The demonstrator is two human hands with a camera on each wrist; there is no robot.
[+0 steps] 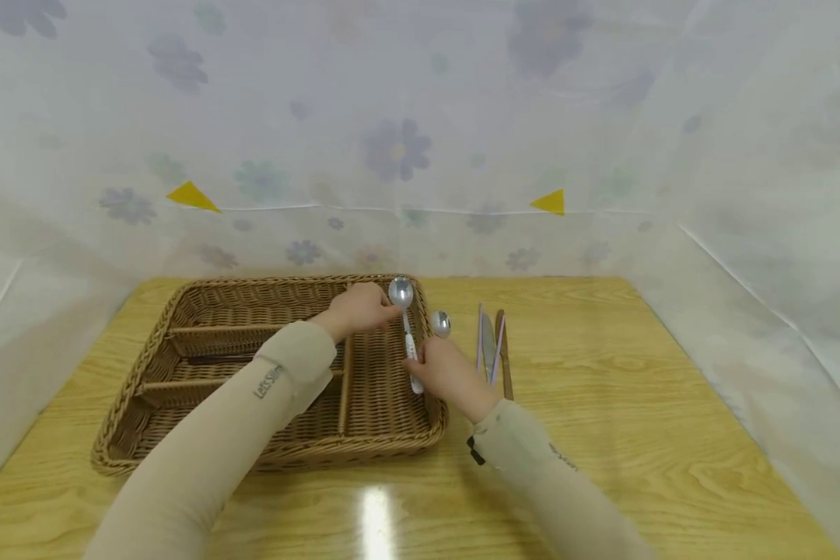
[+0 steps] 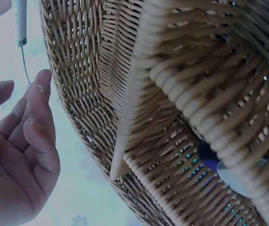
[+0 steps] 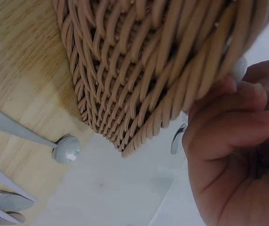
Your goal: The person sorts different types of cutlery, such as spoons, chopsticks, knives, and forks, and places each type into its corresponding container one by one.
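A spoon with a steel bowl and white handle is over the right-hand compartment of a wicker basket, bowl toward the back. My right hand grips its handle from the right; in the right wrist view the curled fingers are beside the basket's rim. My left hand reaches across the basket, its fingertips right at the bowl's lower edge. In the left wrist view, the left thumb stands apart from the other fingers, which hide the bowl; the thin neck runs down to them.
Right of the basket, a second spoon lies on the wooden table. Farther right are a knife, two slim lilac pieces and a brown-handled utensil. Dark utensils lie in a middle compartment. A flowered curtain surrounds the table.
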